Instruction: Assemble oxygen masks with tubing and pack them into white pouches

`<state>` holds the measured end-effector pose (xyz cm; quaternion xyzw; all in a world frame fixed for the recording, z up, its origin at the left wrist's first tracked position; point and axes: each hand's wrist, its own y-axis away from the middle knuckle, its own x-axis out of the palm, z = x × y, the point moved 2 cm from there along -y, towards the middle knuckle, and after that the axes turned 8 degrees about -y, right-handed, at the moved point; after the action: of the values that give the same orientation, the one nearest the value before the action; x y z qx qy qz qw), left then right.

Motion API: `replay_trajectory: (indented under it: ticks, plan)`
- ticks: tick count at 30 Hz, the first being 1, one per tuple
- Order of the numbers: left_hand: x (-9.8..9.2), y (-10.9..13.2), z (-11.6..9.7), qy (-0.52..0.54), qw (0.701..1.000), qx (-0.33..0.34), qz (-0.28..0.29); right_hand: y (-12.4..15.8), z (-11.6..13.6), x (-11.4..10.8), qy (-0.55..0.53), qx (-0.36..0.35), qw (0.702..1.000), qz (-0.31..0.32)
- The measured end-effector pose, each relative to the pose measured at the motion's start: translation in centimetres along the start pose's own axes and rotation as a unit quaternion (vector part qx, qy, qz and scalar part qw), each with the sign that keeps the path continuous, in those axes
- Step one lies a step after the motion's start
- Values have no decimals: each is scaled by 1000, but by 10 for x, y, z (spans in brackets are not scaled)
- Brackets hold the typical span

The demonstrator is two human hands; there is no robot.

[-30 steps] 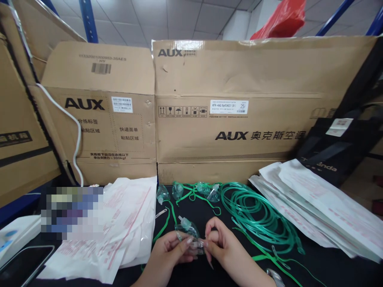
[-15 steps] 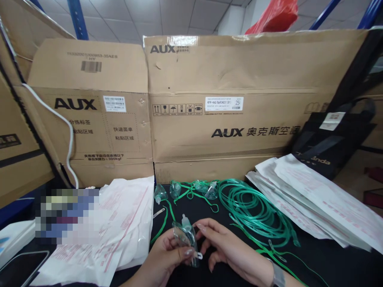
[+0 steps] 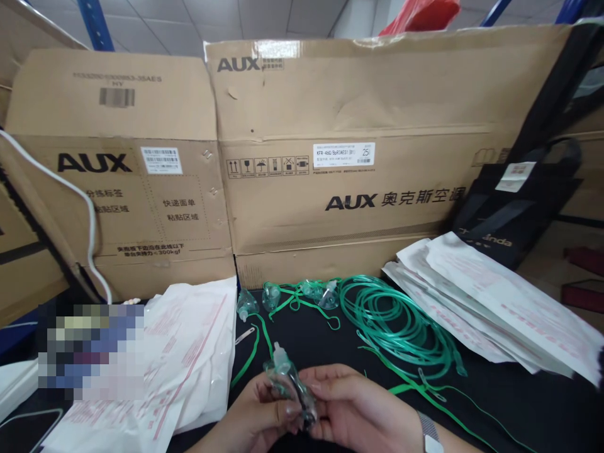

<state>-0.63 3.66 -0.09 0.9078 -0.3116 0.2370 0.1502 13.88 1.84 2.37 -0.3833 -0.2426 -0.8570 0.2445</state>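
A clear green-tinted oxygen mask (image 3: 289,377) is held between my hands, its pale connector pointing up and away from me. My left hand (image 3: 267,406) grips the mask from the left, thumb across its near side. From the right, my right hand (image 3: 346,399) has its fingers closed at the mask's edge; what its fingertips pinch there is partly hidden. Beyond the hands lie several more masks (image 3: 271,297) with green elastic straps (image 3: 295,296). To the right of them sits a coil of green tubing (image 3: 391,330).
White printed bags (image 3: 198,352) lie at left, and another stack of white bags (image 3: 495,308) at right. Large cardboard boxes (image 3: 283,220) wall off the back. A black tote bag (image 3: 509,214) stands at back right. Loose green straps (image 3: 425,396) and a metal nose strip (image 3: 244,335) lie on the black surface.
My right hand has moved in to the mask and closed its fingers at the edge. The white hooked piece near my left thumb is no longer visible. The view has shifted slightly.
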Motion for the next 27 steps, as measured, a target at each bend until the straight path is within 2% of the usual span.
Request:
replay_trajectory:
  ticks: [4, 9, 13, 17, 22, 27]
  plan:
    - [2, 0, -4, 11, 997, 21, -72, -2, 4, -3, -65, -99, 991, -58]
    - [1, -2, -1, -11, 993, 52, -109, -5, 3, -2, -78, -164, 981, -64]
    - [0, 0, 4, -24, 989, 47, -139, -1, 5, 3, -5, -233, 969, -82]
    - [1, 2, 8, -13, 988, 42, -148, 3, 4, 6, 97, -297, 942, -119]
    - [0, 3, 10, -53, 984, 48, -161, 4, -2, 5, 142, -354, 914, -141]
    - [-1, 5, 5, -115, 970, 68, -203, 1, -2, 6, 160, -343, 916, -133]
